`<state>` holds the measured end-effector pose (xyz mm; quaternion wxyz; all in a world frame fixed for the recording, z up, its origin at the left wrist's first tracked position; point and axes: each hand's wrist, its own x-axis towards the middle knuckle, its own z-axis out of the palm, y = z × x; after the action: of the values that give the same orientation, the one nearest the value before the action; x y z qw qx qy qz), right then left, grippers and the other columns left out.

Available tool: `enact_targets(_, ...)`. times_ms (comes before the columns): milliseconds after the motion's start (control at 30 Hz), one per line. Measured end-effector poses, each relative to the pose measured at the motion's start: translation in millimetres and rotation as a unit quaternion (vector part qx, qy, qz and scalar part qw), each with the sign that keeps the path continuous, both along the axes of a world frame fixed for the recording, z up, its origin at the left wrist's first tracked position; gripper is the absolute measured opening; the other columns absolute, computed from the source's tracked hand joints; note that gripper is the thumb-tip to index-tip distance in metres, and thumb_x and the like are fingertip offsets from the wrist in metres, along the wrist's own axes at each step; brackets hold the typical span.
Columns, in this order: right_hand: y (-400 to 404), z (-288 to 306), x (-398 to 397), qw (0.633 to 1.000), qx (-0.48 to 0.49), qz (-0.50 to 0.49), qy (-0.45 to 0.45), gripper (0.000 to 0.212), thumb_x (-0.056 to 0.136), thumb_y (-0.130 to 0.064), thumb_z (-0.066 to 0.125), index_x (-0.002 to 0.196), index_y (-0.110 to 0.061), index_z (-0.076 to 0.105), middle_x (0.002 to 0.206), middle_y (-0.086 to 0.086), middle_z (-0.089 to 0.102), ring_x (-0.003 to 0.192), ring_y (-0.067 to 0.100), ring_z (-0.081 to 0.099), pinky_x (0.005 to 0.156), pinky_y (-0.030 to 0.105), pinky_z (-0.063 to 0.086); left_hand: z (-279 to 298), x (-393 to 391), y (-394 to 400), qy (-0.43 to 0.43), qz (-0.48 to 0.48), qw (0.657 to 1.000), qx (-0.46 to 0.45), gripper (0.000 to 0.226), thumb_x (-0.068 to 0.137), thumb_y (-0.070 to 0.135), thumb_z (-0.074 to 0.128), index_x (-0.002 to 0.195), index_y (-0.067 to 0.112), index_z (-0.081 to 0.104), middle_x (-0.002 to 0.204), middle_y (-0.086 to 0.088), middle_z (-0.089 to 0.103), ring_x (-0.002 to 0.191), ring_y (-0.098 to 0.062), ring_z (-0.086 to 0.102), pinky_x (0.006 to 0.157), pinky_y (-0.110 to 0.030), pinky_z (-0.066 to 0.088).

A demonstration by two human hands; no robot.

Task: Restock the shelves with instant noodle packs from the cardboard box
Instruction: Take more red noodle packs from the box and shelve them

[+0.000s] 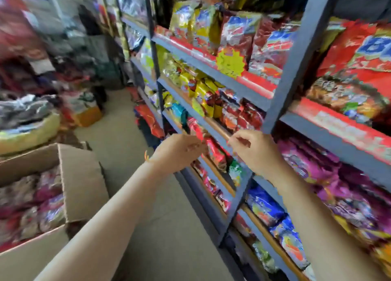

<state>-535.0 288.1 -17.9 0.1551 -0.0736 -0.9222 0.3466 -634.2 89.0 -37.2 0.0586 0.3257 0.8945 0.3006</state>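
Observation:
An open cardboard box stands on the floor at the lower left, filled with purple and maroon noodle packs. The blue-grey shelf rack fills the right side, its levels stocked with red, yellow, purple and blue packs. My left hand reaches to a middle shelf and pinches the lower end of a red noodle pack at the shelf's front edge. My right hand is at the same shelf edge, a little to the right, with fingers loosely curled and nothing visible in them. The whole view is blurred.
A narrow aisle of grey floor runs between the rack and piles of bagged goods on the left. A yellow star price tag hangs on an upper shelf. More racks continue toward the back.

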Motion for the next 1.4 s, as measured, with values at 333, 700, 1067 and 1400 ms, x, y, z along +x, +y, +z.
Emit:
enact_targets(333,-275,-84,-197,0.935,0.040,0.297,-0.189,0.021,0.094,-0.030,0.059,0.077,-0.020,0.067,0.070,-0.002,0.068,0.068,0.018,0.067,0.071,0.036,0.053,-128,-59,-332,-0.050,0.387,0.920,-0.025,0.025,0.092,0.036,0.061,0.096,0.016,0.075,0.095,-0.006,0.074,0.092,-0.026,0.068,0.078,-0.037,0.054)
enact_targets(700,-527,-217,-268,0.828,0.088,0.446,-0.328,0.017,0.100,-0.032,0.053,0.104,-0.021,0.065,0.100,-0.007,0.065,0.096,0.015,0.061,0.080,0.031,0.050,-260,-20,-522,-0.121,0.560,0.805,-0.150,0.030,0.092,0.043,0.049,0.086,0.022,0.068,0.090,0.002,0.071,0.088,-0.021,0.067,0.068,-0.031,0.049)
enact_targets(1067,-632,-356,-244,0.770,0.410,0.440,-0.216,0.073,0.093,-0.029,0.064,0.152,-0.016,0.023,0.153,0.017,0.030,0.140,0.034,0.032,0.107,0.044,0.038,-277,-22,-527,0.022,0.583,0.811,-0.047,0.034,0.087,0.031,0.046,0.055,0.020,0.052,0.054,0.004,0.053,0.047,-0.016,0.047,0.047,-0.028,0.038)
enact_targets(1400,-639,-360,-257,0.809,0.434,0.322,-0.233,0.077,0.075,-0.048,0.080,0.129,-0.006,0.044,0.125,0.013,0.053,0.117,0.029,0.055,0.089,0.039,0.050,-282,-25,-528,0.045,0.592,0.804,-0.044,0.033,0.088,0.027,0.050,0.056,0.020,0.048,0.052,0.006,0.047,0.045,-0.016,0.041,0.046,-0.027,0.029)
